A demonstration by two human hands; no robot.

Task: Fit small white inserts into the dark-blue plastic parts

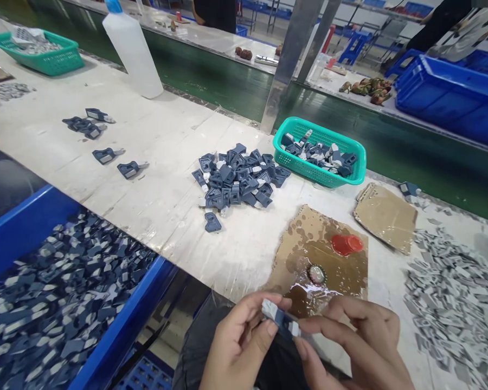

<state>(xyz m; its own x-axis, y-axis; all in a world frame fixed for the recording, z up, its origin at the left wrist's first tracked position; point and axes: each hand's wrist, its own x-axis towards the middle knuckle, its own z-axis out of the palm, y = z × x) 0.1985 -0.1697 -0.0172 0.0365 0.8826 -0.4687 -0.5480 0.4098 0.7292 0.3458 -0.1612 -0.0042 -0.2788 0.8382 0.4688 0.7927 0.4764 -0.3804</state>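
Observation:
Near the table's front edge, my left hand point(242, 341) pinches a small dark blue plastic part point(283, 322) between thumb and fingers. A whitish end point(270, 309) of that part sticks up at the left fingertips. My right hand point(360, 338) has thumb and forefinger closed around a small light grey piece point(295, 328) at the part's right end; whether it is fixed there I cannot tell. Just beyond the hands lies wet brown cardboard point(290, 254), bearing a red cap point(347, 245) and a metal bottle cap point(316, 273). Loose light grey pieces point(459, 298) spread at the right.
A pile of dark blue parts point(239, 179) lies mid-table, near a green basket point(321, 176) holding more. A white bottle point(134, 54) stands farther back. Below left, a blue bin point(122, 319) is full of similar parts. A metal post point(287, 65) rises at the table's far edge.

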